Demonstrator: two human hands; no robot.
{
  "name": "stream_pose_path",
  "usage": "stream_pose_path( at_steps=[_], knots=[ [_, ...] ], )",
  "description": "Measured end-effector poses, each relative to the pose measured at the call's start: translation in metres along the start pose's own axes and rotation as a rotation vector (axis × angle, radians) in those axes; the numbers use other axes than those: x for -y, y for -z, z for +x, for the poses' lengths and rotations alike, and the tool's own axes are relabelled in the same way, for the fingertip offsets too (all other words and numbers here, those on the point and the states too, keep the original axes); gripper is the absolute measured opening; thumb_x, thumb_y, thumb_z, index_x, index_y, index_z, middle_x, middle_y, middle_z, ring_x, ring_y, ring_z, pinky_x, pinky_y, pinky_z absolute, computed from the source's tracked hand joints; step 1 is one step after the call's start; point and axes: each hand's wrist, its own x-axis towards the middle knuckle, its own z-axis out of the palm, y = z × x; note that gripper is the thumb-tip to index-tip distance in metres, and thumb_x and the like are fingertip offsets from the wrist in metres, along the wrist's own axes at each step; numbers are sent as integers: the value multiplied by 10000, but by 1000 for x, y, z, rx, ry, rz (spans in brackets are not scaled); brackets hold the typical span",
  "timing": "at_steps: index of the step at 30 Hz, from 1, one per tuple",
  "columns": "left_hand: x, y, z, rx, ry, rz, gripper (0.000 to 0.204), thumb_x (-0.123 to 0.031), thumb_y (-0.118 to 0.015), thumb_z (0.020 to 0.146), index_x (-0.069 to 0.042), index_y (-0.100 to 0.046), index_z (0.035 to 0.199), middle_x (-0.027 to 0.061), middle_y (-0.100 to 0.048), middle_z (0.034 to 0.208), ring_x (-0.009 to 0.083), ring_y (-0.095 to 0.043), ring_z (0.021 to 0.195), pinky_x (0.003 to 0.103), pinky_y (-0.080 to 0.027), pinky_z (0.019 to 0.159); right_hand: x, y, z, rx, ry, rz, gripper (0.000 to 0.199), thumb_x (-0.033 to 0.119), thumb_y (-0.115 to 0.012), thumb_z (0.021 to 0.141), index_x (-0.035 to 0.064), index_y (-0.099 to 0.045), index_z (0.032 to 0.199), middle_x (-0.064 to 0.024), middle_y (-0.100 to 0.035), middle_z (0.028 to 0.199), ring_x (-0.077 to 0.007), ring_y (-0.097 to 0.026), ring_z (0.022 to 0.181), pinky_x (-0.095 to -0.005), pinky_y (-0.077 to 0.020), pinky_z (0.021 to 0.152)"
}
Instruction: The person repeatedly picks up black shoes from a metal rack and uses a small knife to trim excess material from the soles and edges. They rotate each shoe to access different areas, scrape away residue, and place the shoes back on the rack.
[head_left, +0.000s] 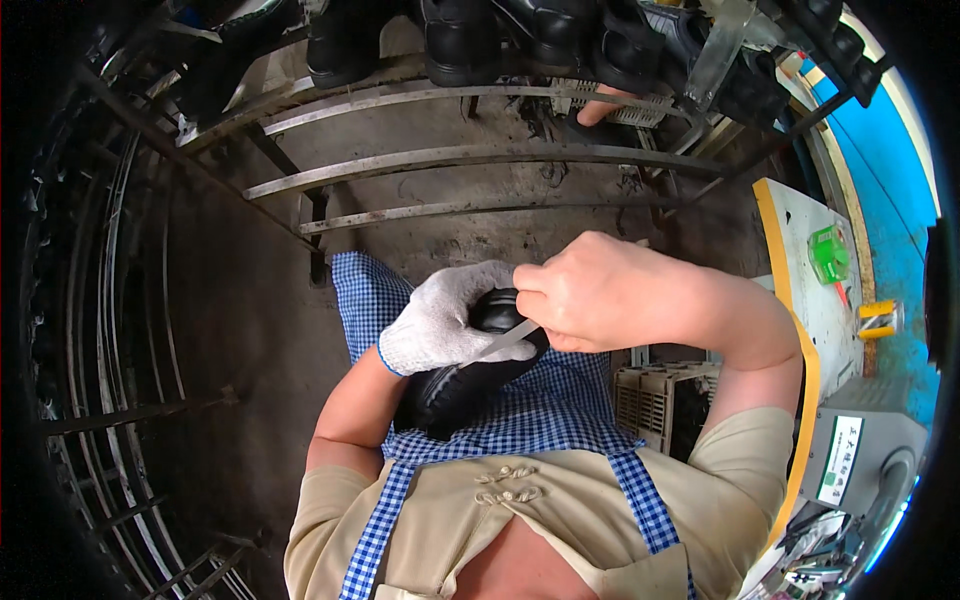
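Workshop floor [250, 330], dark and scuffed; metal rack [450, 158] ahead with black shoes [460, 45] lined up on top, white surface [800, 230] with yellow edge off to the right, green container [828, 255] and grey machine [865, 440] on that side. Beige crate [640, 408] sits low, right of the lap. Black leather shoe [440, 402] is held over the blue checked apron [560, 400], lap height. Its long axis runs diagonal: near end low-left toward the body, far end up-right, away. Can't tell which end is the toe; hands cover too much. Left hand [445, 318], white knit glove, is wrapped around the shoe, thumb on the near side. Right hand [590, 295], bare, is curled tight at the far end, pinching a thin pale strip [508, 341] that slants across the shoe toward the gloved thumb.
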Motion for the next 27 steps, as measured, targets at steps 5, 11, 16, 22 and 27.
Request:
stream_pose_path(
  at_steps=[5, 11, 16, 22, 27],
  knots=[
    [2, 3, 3, 4, 14, -12, 513, -283, -888, 688, -28, -667, 1075, 86, -708, 935, 150, -665, 851, 310, -531, 817, -8, -18, -3, -165, -16, 87, 185, 163, -712, 684, 45, -619, 793, -84, -589, 812, -263, -664, 658, -369, -547, 562],
    [7, 7, 2, -9, -86, -61, 535, -261, -923, 655, -41, -677, 1075, 79, -702, 980, 148, -667, 896, 322, -535, 838, -21, -26, -8, -439, -33, 396, 135, 66, -676, 647, 82, -601, 759, -47, -605, 774, -255, -632, 632, -354, -502, 532],
    [9, 5, 2, -21, -44, -87, 526, -231, -913, 663, -29, -676, 1087, 81, -687, 1025, 154, -660, 928, 323, -534, 856, -18, -30, -13, -525, 42, 386, 167, 2, -722, 667, 62, -607, 773, -24, -587, 773, -198, -604, 568, -300, -454, 472],
    [3, 1, 3, -13, 25, -106, 506, -250, -905, 672, -27, -679, 1067, 69, -695, 969, 141, -659, 880, 309, -536, 830, -13, -15, -16, -302, 10, 226, 103, 101, -696, 733, 64, -611, 777, -62, -549, 761, -249, -642, 634, -343, -524, 533],
    [7, -4, 3, -3, 32, -63, 531, -260, -902, 667, -18, -663, 1074, 84, -703, 937, 141, -656, 857, 310, -532, 810, 3, -3, -10, -101, -61, 85, 113, 127, -664, 764, 28, -616, 790, -93, -586, 795, -270, -669, 673, -379, -561, 584]
  ],
)
